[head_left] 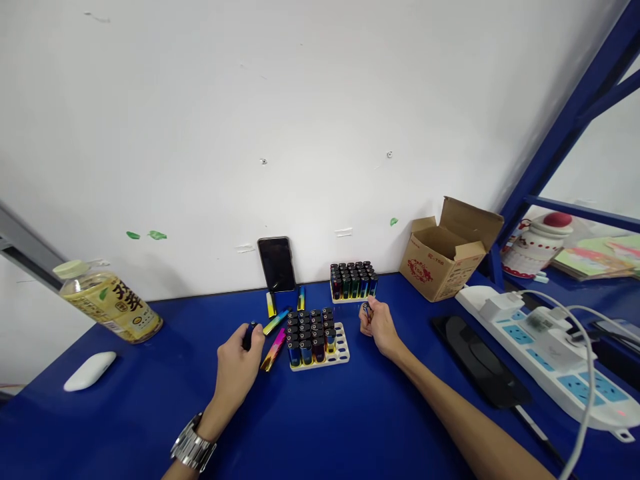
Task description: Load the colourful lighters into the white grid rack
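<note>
Devices glossy, rounded, black-topped; tray pale, perforated.

Black-topped cylinders, upright, in white tray

"双萃" on yellow bottle, blurry "156" on cardboard box

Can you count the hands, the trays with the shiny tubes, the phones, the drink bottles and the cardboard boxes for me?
Left hand and right hand: 2
Front tray and back tray: 2
Propped phone and flat phone: 2
Drink bottle: 1
Cardboard box: 1
Total: 8
</note>
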Demonstrator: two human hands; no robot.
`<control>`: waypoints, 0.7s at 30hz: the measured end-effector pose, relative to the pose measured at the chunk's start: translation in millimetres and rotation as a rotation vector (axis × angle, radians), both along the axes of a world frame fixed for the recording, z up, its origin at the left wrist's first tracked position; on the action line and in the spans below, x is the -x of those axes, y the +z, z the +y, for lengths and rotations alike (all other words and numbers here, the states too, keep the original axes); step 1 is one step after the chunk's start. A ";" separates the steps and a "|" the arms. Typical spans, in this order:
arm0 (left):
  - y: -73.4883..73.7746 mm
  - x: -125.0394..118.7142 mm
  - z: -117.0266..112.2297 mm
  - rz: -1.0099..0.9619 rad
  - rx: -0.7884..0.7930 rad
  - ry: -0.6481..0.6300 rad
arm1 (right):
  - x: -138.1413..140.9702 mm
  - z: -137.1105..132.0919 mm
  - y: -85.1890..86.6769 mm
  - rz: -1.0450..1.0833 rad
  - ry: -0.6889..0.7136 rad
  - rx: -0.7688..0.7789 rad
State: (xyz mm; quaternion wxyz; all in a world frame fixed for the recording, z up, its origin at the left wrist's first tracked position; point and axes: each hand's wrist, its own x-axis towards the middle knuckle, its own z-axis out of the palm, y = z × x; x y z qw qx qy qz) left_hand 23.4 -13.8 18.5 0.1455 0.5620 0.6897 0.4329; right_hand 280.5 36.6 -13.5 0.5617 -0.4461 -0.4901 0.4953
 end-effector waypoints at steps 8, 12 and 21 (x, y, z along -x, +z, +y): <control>0.4 -3.8 -0.7 -0.090 -0.018 -0.087 | -0.5 -1.0 1.0 -0.055 -0.050 -0.019; 7.7 -3.8 0.1 -0.024 -0.143 -0.134 | 1.0 -2.1 0.5 -0.069 -0.023 -0.017; 48.5 -31.0 -27.8 0.103 -0.216 -0.432 | 1.6 -3.8 3.1 -0.381 -0.028 -0.336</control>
